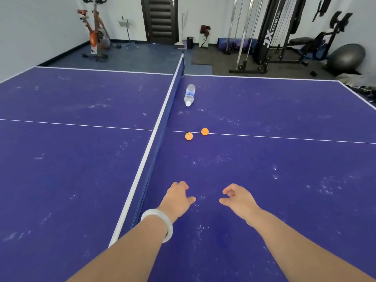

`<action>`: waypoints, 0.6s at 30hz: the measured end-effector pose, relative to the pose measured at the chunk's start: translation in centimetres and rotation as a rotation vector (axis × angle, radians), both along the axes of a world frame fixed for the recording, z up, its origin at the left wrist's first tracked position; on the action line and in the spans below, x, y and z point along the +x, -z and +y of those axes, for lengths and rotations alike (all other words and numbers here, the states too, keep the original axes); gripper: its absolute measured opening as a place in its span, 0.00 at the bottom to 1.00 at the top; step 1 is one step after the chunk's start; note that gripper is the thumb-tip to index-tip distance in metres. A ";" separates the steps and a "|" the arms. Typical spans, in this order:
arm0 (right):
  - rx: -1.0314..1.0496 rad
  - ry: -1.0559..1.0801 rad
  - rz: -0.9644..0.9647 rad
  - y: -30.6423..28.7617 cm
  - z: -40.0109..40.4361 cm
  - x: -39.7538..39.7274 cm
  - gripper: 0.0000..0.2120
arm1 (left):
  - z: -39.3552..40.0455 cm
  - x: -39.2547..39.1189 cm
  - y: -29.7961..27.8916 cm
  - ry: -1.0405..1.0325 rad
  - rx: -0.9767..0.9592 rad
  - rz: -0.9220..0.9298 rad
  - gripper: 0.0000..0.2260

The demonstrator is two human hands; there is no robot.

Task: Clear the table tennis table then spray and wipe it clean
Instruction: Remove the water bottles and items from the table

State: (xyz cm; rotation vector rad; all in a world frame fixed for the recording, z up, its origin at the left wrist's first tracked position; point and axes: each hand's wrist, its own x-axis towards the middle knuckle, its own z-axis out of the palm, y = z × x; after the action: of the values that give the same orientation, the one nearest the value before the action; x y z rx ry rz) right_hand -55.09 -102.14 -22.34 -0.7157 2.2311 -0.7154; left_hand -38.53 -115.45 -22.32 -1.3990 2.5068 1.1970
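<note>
- At lower centre, your left hand (177, 197) and right hand (237, 197) hover above the counter (284, 180), fingers loosely curled, holding nothing.
- Mid-frame: two orange balls (189, 136); a bottle (190, 95) lies beside the net (160, 127).

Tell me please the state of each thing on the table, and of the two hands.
Water bottle: lying on its side beside the net, cap on.
Two orange balls: resting on the table, apart.
Table: dusty, white specks.
Net: stretched, upright.
Left hand: empty, fingers relaxed.
Right hand: empty, fingers loosely curled.

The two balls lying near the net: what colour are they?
Both balls are orange, clearest in the head view.
</note>
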 end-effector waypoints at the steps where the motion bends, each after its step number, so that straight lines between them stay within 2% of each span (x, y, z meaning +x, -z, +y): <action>1: -0.009 -0.005 -0.002 0.2 -1.2 -0.9 0.12 | -1.4 -0.9 -0.1 -0.003 -0.010 0.008 0.20; 6: -0.077 0.000 -0.034 1.1 -8.2 -5.7 0.18 | -6.8 -5.6 0.2 -0.047 -0.020 0.068 0.21; 11: -0.101 -0.018 -0.005 3.0 -16.0 -10.8 0.25 | -11.8 -10.1 2.6 -0.078 0.008 0.040 0.25; 18: -0.107 -0.010 0.150 7.1 -23.9 -17.3 0.36 | -18.5 -15.3 6.8 -0.142 -0.064 0.035 0.38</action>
State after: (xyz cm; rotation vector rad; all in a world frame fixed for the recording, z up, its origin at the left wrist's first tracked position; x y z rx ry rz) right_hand -72.39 -126.05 -29.44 -0.8578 2.3363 -0.8045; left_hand -53.82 -133.97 -29.13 -1.6094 2.5286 1.1821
